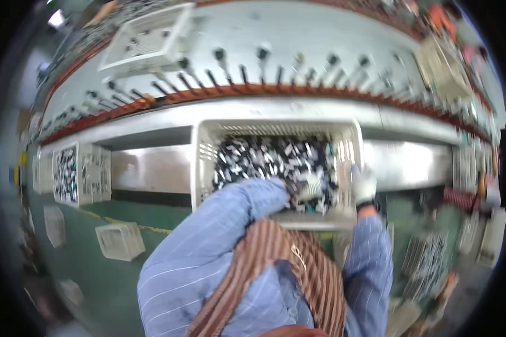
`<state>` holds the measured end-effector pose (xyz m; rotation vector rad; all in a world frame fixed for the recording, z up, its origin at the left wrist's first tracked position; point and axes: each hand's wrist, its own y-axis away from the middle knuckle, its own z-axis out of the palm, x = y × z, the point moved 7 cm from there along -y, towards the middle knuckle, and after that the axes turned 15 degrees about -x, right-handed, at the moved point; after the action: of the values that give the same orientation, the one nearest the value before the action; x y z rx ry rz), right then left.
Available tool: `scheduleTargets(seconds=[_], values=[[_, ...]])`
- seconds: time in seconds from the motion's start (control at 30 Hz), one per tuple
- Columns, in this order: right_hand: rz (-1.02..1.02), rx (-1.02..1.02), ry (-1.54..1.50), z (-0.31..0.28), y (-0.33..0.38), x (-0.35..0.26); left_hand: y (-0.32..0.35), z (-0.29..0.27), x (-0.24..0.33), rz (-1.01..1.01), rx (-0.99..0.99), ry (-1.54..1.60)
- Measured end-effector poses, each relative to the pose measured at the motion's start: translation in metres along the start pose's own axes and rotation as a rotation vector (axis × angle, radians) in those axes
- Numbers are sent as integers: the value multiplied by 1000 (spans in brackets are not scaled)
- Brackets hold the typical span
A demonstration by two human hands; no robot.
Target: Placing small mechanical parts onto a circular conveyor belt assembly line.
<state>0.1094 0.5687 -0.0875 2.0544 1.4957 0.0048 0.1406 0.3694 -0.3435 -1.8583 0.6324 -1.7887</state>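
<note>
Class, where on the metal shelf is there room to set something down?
Bare metal lies between the left baskets and large bin, and between that bin and the right basket. Small pieces crowd the bin, beneath the left hand.

Small parts (264,160) lie in the crate (204,157), ledge (287,106) behind it

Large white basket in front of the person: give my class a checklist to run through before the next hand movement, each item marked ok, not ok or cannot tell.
1. Large white basket has its open side up: ok.
2. Small black and white pieces lie inside it: ok.
3. Pieces all face one way: not ok; they lie jumbled.
4. Gloved left hand is over the pieces: ok.
5. Left hand holds a piece: cannot tell; its fingers are blurred.
6. Gloved right hand, by the basket's right side, grips it firmly: cannot tell.
</note>
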Motion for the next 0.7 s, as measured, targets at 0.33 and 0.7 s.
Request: scheduleTargets(seconds=[0.33,0.7], values=[[-6,36,-2,-5,18,-14,-80,-33,-19,-141,112,-399],[-18,-6,-108,-1,12,-7,-54,-21,36,-316,187,-555]])
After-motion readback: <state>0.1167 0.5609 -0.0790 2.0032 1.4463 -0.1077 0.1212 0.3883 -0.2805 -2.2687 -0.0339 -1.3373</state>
